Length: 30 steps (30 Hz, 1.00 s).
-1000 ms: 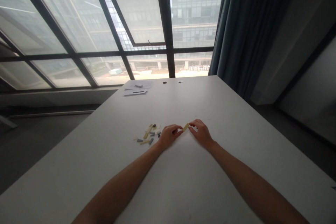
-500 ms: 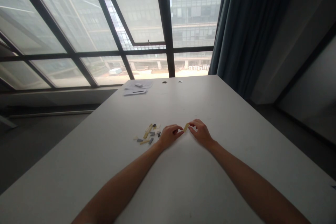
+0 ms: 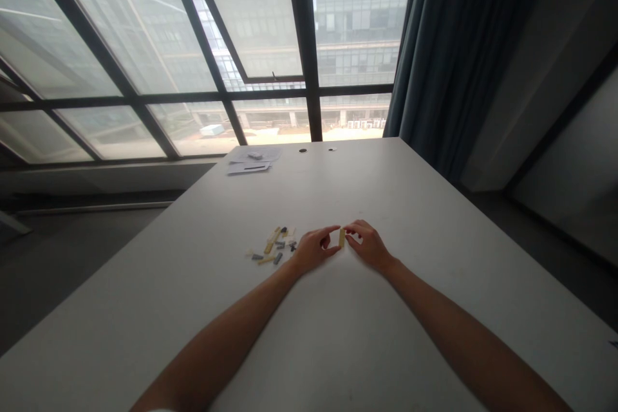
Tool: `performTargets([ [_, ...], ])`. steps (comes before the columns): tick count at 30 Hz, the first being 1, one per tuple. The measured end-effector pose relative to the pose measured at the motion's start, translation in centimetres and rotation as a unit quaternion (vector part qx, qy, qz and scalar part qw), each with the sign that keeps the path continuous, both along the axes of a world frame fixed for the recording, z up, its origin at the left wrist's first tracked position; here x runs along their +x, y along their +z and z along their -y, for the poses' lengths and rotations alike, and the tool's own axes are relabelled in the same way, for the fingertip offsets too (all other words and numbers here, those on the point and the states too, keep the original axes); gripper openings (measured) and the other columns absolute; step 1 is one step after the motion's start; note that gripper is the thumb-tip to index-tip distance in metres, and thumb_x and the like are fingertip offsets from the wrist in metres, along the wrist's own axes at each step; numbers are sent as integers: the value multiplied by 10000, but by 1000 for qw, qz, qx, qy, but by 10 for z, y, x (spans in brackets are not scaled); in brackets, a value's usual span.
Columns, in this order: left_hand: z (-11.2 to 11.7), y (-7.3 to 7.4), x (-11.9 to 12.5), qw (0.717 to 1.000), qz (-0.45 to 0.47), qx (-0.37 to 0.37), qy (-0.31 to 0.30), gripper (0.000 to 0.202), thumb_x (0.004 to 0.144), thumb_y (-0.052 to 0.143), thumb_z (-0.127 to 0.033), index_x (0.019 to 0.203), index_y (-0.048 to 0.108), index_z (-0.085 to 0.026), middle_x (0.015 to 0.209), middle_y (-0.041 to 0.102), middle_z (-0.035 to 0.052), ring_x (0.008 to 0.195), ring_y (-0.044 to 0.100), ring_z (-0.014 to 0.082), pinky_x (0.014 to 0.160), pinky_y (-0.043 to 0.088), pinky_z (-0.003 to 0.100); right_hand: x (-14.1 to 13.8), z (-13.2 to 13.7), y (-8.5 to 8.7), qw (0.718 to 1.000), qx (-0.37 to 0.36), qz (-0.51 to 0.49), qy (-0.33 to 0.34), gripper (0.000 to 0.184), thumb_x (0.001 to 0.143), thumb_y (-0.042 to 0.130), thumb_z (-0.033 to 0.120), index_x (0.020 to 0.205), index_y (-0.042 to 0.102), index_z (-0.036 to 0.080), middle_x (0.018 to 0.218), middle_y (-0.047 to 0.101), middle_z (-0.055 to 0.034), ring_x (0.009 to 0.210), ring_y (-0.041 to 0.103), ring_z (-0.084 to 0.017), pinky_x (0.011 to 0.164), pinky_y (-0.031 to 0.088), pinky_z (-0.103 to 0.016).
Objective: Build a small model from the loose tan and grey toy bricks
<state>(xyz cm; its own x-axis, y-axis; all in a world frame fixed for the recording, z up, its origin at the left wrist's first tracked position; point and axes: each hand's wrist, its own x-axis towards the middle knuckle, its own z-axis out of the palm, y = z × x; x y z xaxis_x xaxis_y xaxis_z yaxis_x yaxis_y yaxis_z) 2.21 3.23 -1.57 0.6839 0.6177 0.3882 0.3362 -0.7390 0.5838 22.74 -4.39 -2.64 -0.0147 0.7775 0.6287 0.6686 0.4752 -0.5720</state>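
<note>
A narrow tan toy building brick point(image 3: 342, 237) is held between my two hands, its long side running nearly straight away from me. My left hand point(image 3: 315, 250) grips it from the left, index finger at the far end and thumb at the near end. From the right, the fingertips of my right hand point(image 3: 369, 246) are closed against its side. Whether other small parts are attached to it is too small to tell. Left of my left hand lies a loose group of tan, grey and black brick pieces point(image 3: 273, 241).
The white table point(image 3: 299, 335) extends to a window wall point(image 3: 261, 93). Papers point(image 3: 248, 168) with a small object on top lie at its far left corner. Two round holes show near the far edge. A dark blue curtain point(image 3: 434, 58) hangs at the right.
The tan brick has turned from a slant to nearly straight away from me. My left thumb and index finger have spread to its two ends. The loose pieces have not moved.
</note>
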Motion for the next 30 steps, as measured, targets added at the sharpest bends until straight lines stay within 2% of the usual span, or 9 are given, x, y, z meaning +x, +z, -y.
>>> performTargets([
  [10, 4, 5, 0, 1000, -8, -6, 7, 449, 769, 749, -310, 1205, 679, -226, 651, 577, -69, 563, 463, 76, 591, 366, 195, -1, 1, 1, 1000, -4, -3, 9, 224, 874, 597, 138, 1056, 690, 229, 907, 655, -44, 892, 598, -197, 754, 512, -323],
  [15, 4, 5, 0, 1000, 5, -11, 17, 465, 772, 734, -323, 1218, 658, -214, 648, 570, -67, 561, 464, 79, 580, 362, 192, -2, 4, 4, 1000, -5, -11, 15, 493, 799, 525, 45, 1247, 600, 236, 966, 649, -49, 910, 588, -202, 779, 509, -342],
  [19, 3, 5, 0, 999, 14, -17, 23, 477, 779, 725, -326, 1233, 638, -211, 642, 549, -73, 555, 457, 79, 578, 358, 193, -4, 8, 8, 999, -18, 11, 37, 627, 744, 585, 67, 1342, 518, 243, 1067, 634, -65, 961, 573, -224, 804, 515, -371],
  [30, 3, 5, -1, 1000, 21, -15, 12, 472, 788, 734, -337, 1232, 633, -213, 645, 544, -73, 559, 453, 79, 577, 359, 195, -5, 8, 9, 999, -24, 23, 39, 499, 779, 672, 126, 1253, 573, 246, 1075, 626, -75, 1044, 566, -240, 816, 522, -364],
])
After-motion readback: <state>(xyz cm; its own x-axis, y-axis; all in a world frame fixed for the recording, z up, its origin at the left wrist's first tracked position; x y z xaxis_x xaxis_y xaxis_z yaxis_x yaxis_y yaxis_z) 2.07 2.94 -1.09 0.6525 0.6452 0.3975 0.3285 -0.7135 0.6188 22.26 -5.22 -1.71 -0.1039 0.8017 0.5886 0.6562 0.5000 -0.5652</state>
